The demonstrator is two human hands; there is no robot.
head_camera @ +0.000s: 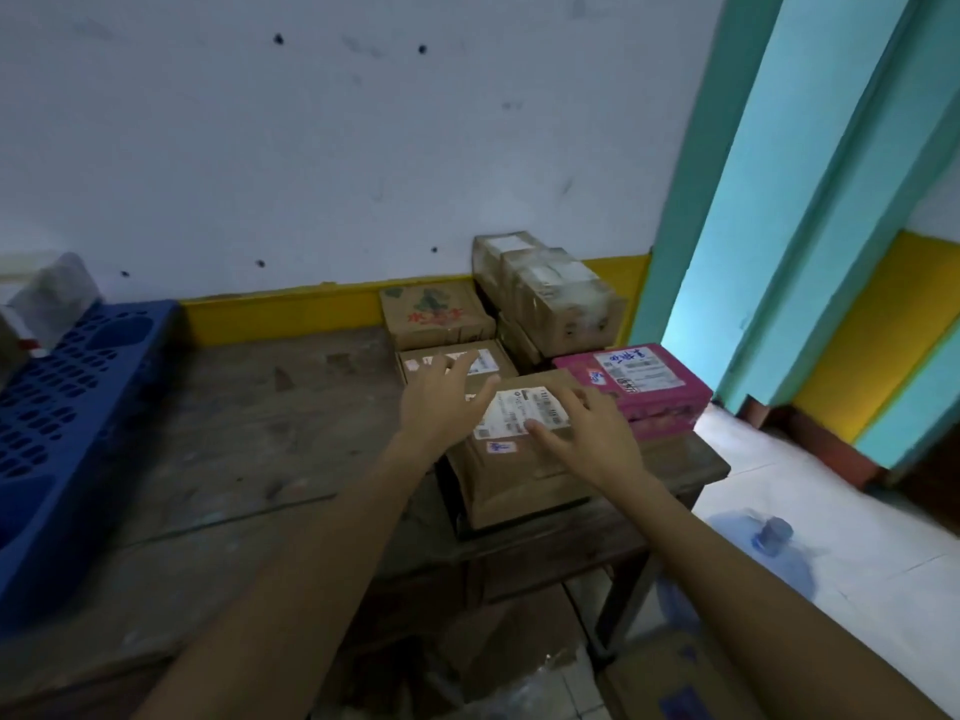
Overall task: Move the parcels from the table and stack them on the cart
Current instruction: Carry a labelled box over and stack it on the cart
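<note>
The front brown parcel point(514, 475) sits at the near right corner of the worktop point(234, 433), and both hands are over its top. The left hand point(439, 407) hangs above its far-left corner and the right hand point(592, 439) lies more squarely over its white label, so the right is a shade nearer. On both hands the fingers point(571, 402) are spread wide and straight with nothing in their hold. Whether the right thumb touches the label I cannot tell.

The parcel's long axis seems to run away from the person, slanting a little, so its long sides lie one under each hand. I judge that the coming move turns on this: each hand has to drop outward and down to clasp a side.

Counted from that parcel:
- One flat brown parcel point(485, 362) is just behind it.
- One printed box point(436, 314) is further behind.
- One pink parcel point(639, 387) is just to its right.
- A taped pile point(566, 298) is behind and to the right (at least two boxes; the lower ones are too dark to count).

One blue perforated panel point(78, 407) stands well to its left. No cart can be made out.
</note>
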